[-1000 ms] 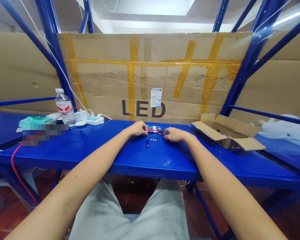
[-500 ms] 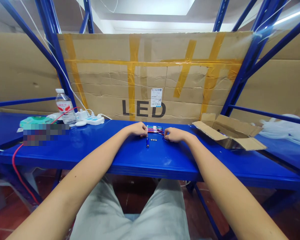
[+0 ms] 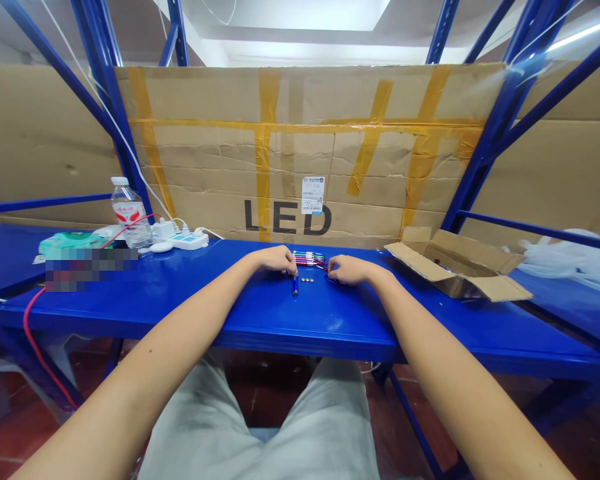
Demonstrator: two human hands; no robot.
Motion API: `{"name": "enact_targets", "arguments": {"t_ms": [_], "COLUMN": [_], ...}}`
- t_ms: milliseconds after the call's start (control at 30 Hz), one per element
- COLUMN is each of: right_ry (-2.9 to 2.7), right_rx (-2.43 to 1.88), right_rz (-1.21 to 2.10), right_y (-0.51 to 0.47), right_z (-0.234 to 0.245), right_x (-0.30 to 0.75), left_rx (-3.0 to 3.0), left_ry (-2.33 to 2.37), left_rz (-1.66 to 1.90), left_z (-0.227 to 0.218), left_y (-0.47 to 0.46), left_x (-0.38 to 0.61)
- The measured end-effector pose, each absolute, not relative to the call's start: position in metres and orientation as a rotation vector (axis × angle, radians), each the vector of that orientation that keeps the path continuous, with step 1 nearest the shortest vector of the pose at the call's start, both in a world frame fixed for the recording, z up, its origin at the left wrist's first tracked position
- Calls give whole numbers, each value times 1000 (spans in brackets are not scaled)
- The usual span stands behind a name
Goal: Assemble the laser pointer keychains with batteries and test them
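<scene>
The left hand (image 3: 280, 259) is overlapping the far end of the blue tube (image 3: 295, 288), so I'm not seeing if they're touching, and the right hand (image 3: 349, 269) is mostly hiding some dark thing (image 3: 332, 279). Those tiny round bits (image 3: 307, 280) are coming out too small to identify. Pixel blocks (image 3: 90, 270) are covering something, and both forearms (image 3: 150, 360) are running off the bottom edge.

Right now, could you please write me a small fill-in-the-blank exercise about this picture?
1. The large black letters on the cardboard spell ____.
2. The bottle has a ____ cap.
3. The small blue tube is closer to the person's ____ hand.
4. The open box stands on the person's ____ side.

Missing words: LED; white; left; right.
</scene>
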State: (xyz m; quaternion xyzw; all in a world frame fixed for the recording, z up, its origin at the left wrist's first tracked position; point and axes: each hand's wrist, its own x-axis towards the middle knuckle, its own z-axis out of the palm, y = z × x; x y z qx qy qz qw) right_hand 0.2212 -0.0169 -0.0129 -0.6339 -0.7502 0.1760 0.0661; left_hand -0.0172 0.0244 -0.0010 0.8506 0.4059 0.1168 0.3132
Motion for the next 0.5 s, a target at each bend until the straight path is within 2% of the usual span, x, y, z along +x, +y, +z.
{"name": "enact_targets", "arguments": {"t_ms": [300, 500], "right_ry": [-2342, -2381], "right_rx": [-1824, -1705], "right_rz": [429, 674], "right_y": [-20, -29], "right_z": [-9, -3], "right_x": [219, 217], "left_rx": [2234, 2317], "left_ry": [1085, 1105], "left_rz": [376, 494], "left_z": [-4, -8], "left_y": [29, 31], "left_x": [-19, -17]}}
